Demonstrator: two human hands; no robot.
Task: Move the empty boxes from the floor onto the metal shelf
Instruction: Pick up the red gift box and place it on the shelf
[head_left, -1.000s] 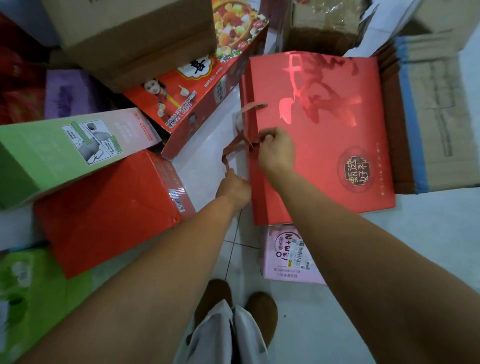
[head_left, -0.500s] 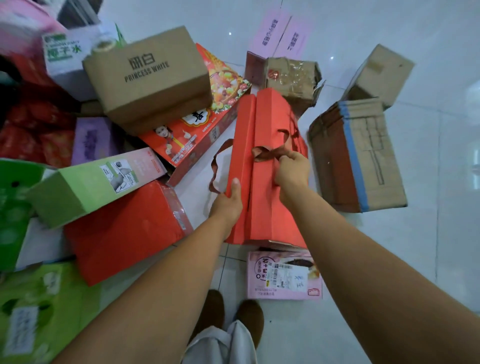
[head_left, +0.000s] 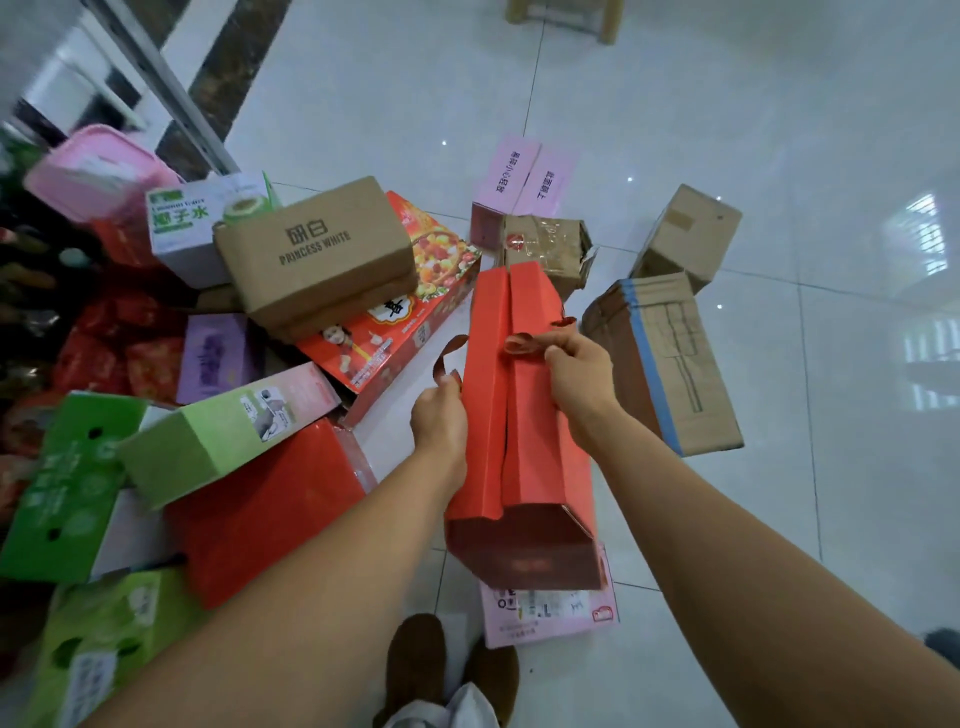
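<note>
At the bottom edge, nearest the camera, two brown shoes (head_left: 431, 660) stand on the white tiled floor (head_left: 831, 467). Just beyond them a flat pink box (head_left: 550, 618) lies on the tiles, its far part hidden by the near end of the red gift box (head_left: 530, 441). That long red box is held between both bare arms, tilted with its split top facing up. Whether its near end rests on the pink box I cannot tell.

The left hand (head_left: 439, 421) is curled round the box's left edge, with a loose ribbon loop (head_left: 447, 358) at its thumb. The right hand (head_left: 576, 374) is closed on the ribbon handle (head_left: 524, 343) at the top seam, pinching it between thumb and fingers.

Left of the arms, a plain red box (head_left: 265, 509) lies on the floor with a pale green carton (head_left: 208, 441) leaning across it and a darker green box (head_left: 67, 483) beside those. Right of the gift box sits a brown carton with blue tape (head_left: 670, 364).

Farther off, a brown carton printed PRINCESS WHITE (head_left: 317, 254) rests on a red printed food box (head_left: 395, 338), and a purple box (head_left: 218, 353) lies to their left. Beyond come a crumpled taped carton (head_left: 545, 244), a small brown carton (head_left: 685, 234) and a pink open box (head_left: 519, 182). Farthest away, wooden stool legs (head_left: 566, 21) show at the top edge.
</note>
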